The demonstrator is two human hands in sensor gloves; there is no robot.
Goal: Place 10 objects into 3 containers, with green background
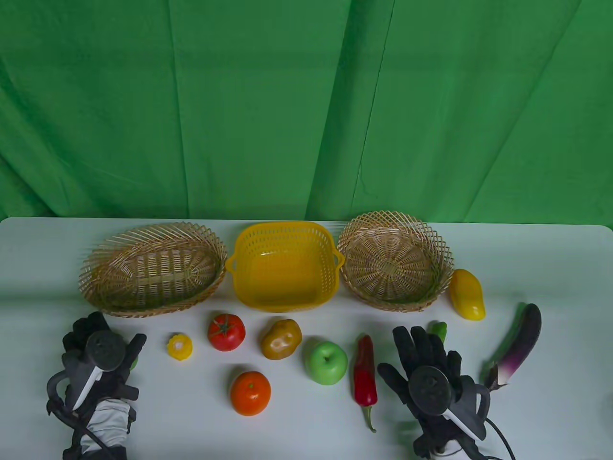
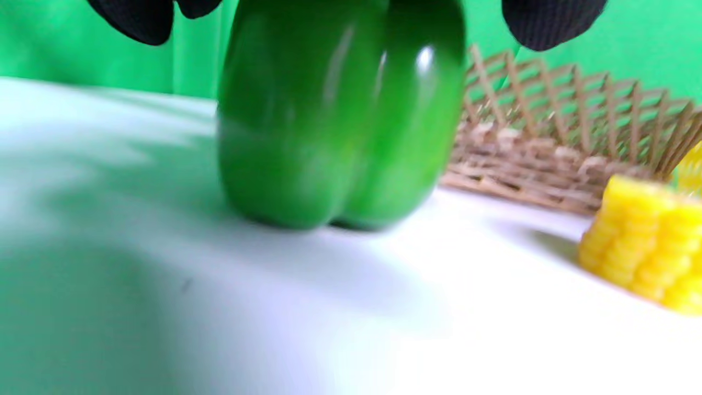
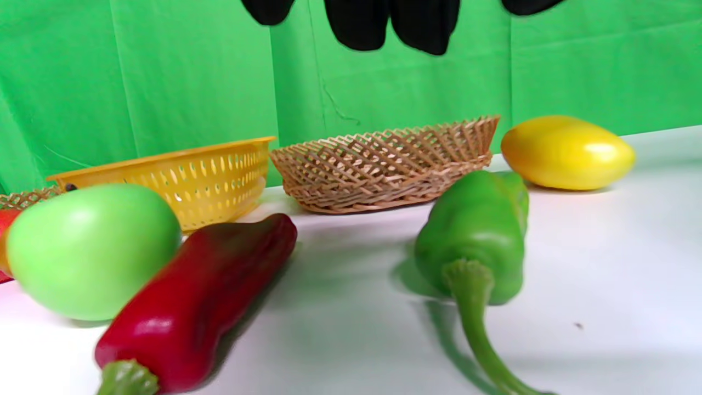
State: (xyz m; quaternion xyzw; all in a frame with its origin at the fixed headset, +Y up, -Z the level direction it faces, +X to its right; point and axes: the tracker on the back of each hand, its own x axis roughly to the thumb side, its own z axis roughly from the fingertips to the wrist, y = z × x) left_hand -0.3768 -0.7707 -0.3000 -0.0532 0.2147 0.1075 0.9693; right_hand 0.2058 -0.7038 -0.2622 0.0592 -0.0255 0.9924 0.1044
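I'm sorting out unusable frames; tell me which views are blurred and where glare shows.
Left wrist view: green bell pepper smeared, corn piece soft. Right wrist view: mostly sharp, highlight on the yellow mango. Table view: sharp, faint glare on the tomato.

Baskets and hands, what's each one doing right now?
oval wicker basket: empty
yellow plastic basket: empty
round wicker basket: empty
left hand: over the green bell pepper, grip unclear
right hand: open, holding nothing
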